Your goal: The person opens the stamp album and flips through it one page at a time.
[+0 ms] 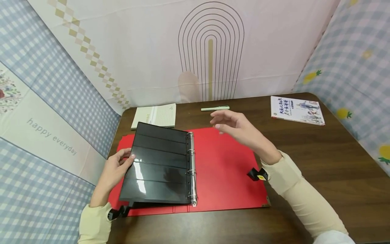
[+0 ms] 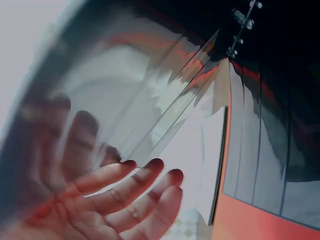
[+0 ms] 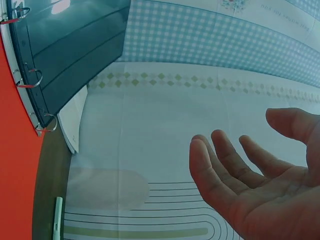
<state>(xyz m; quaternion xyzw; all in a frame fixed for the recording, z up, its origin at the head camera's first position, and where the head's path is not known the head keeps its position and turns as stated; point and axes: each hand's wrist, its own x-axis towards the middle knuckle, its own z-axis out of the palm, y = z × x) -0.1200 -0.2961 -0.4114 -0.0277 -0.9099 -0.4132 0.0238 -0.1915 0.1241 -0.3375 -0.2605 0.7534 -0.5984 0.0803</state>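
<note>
A red ring binder point(image 1: 225, 169) lies spread on the table. Glossy black pocket pages point(image 1: 158, 145) are turned to its left side, held by the metal rings point(image 1: 191, 169) at the spine. At their outer edge my left hand point(image 1: 117, 166) pinches the pages, thumb on top and fingers behind. In the left wrist view, the fingers point(image 2: 145, 200) of that hand lie against a shiny page that mirrors them, with other leaves fanned apart. Above the binder's bare right cover, my right hand point(image 1: 233, 123) hangs in the air with loosely bent fingers and holds nothing.
Behind the binder's left part lies a pale notebook point(image 1: 161, 115). A light green pen point(image 1: 215, 108) rests near the wall cloth, and a picture book point(image 1: 298, 110) sits at the back right. Patterned cloth point(image 1: 152, 51) bounds the dark wooden table point(image 1: 304, 152) behind and at the sides.
</note>
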